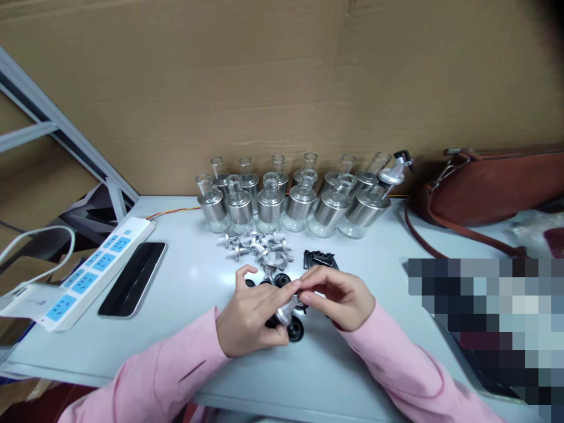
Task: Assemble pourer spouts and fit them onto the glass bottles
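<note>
My left hand point(247, 322) is closed around a silver metal bottle pourer point(284, 312), above the front middle of the table. At the pourer's tip, my right hand point(341, 298) pinches thumb and forefinger together; a bit of black shows there, but its shape is hidden. Round black rubber rings point(295, 329) lie under and around the hands, partly covered. Just behind is a loose pile of silver pourer spouts point(259, 249). Beyond the right fingers lie several small black pieces point(319, 257).
Two rows of glass bottles point(270, 207) with metal bands stand at the back; a pourer point(392, 174) sits on the rightmost front one. At left are a power strip point(99, 267) and a phone point(133, 280). A brown bag point(489, 188) rests at right, near a blurred-out area. Cardboard point(264, 76) rises behind.
</note>
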A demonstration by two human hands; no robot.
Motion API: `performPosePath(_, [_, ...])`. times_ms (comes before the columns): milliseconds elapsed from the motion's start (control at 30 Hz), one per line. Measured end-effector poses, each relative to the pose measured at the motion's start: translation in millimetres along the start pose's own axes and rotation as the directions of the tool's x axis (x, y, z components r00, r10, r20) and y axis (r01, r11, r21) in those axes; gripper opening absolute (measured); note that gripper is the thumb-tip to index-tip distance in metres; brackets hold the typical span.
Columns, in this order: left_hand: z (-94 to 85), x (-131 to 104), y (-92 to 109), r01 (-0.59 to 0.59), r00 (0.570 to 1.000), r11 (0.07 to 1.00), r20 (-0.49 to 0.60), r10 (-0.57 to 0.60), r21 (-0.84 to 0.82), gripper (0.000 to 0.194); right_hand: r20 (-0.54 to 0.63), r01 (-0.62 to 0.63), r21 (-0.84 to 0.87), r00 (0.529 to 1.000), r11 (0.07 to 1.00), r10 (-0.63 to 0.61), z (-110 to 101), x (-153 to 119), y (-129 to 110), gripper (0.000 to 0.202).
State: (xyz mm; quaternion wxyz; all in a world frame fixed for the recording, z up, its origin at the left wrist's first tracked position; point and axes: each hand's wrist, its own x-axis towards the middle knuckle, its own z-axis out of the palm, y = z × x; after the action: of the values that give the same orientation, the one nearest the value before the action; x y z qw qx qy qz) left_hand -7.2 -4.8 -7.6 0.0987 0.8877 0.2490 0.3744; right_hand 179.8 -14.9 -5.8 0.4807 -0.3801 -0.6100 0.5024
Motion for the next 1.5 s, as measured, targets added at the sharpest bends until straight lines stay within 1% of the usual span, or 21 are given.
performPosePath(167, [-0.3,0.5,-0.4,0.012,0.999,0.999,0.038,-0.013,0.037,0.061,-0.145,-0.083,0.085,0.985,0.993,0.095,8.5,-2.0,-1.7,0.019])
performPosePath(300, [-0.2,1.2,-1.0,0.001,0.999,0.999,0.042,-0.003,0.051,0.061,-0.161,-0.114,0.093,0.979,0.989,0.128,11.6,-3.1,-1.9,0.024])
performPosePath(433, [-1.5,2.1,-1.8,0.003,0.998,0.999,0.055,-0.005,0.036,0.058,-0.166,-0.145,0.171,0.971,0.975,0.174,12.1,-3.2,-3.5,0.024])
performPosePath(500, [-2.1,2.5,-2.3,-0.002,0.998,1.0,0.069,0.0,0.025,0.058,-0.158,-0.169,0.233,0.965,0.958,0.209,12.6,-3.5,-5.2,0.024])
performPosePath(567, [-2.3,2.7,-3.0,-0.012,0.997,1.0,0.078,0.012,0.009,0.059,-0.124,-0.2,0.293,0.962,0.935,0.244,13.2,-3.8,-6.9,0.026])
performPosePath(700, [-1.9,2.3,-4.4,-0.017,0.996,1.0,0.083,0.018,-0.013,0.062,0.016,-0.3,0.388,0.948,0.871,0.319,12.5,-2.9,-7.2,0.033])
performPosePath(733, [-1.9,2.2,-4.4,-0.02,0.996,1.0,0.083,0.021,-0.013,0.062,0.059,-0.313,0.39,0.947,0.866,0.316,11.6,-2.2,-6.6,0.033])
performPosePath(800, [-2.1,2.1,-3.9,-0.018,0.996,1.0,0.084,0.019,-0.008,0.06,0.142,-0.302,0.354,0.953,0.885,0.268,9.4,-0.7,-4.4,0.03])
performPosePath(867, [-2.9,2.5,-2.7,-0.008,0.997,1.0,0.082,0.007,0.006,0.057,0.2,-0.266,0.304,0.957,0.915,0.211,7.6,0.5,-1.5,0.027])
performPosePath(900, [-3.4,3.0,-1.9,-0.002,0.997,1.0,0.08,0.001,0.013,0.055,0.21,-0.249,0.294,0.959,0.923,0.192,7.2,0.8,0.2,0.027])
performPosePath(1067, [-5.3,4.7,2.1,0.014,0.996,1.0,0.084,-0.015,0.013,0.05,0.167,-0.202,0.307,0.973,0.93,0.157,8.9,-0.7,7.2,0.031])
performPosePath(1233, [-4.8,2.4,3.0,-0.005,0.998,1.0,0.069,0.006,-0.004,0.05,0.212,-0.247,0.283,0.958,0.927,0.191,10.2,-2.4,5.4,0.03])
performPosePath(1333, [-2.9,0.6,1.6,-0.021,0.999,1.0,0.047,0.022,-0.016,0.051,0.171,-0.211,0.294,0.971,0.932,0.166,11.5,-2.6,5.2,0.031])
performPosePath(1500, [1.0,-1.7,0.6,-0.03,0.999,0.998,0.024,0.031,-0.059,0.051,0.172,-0.177,0.265,0.976,0.948,0.134,13.9,-2.3,5.9,0.036])
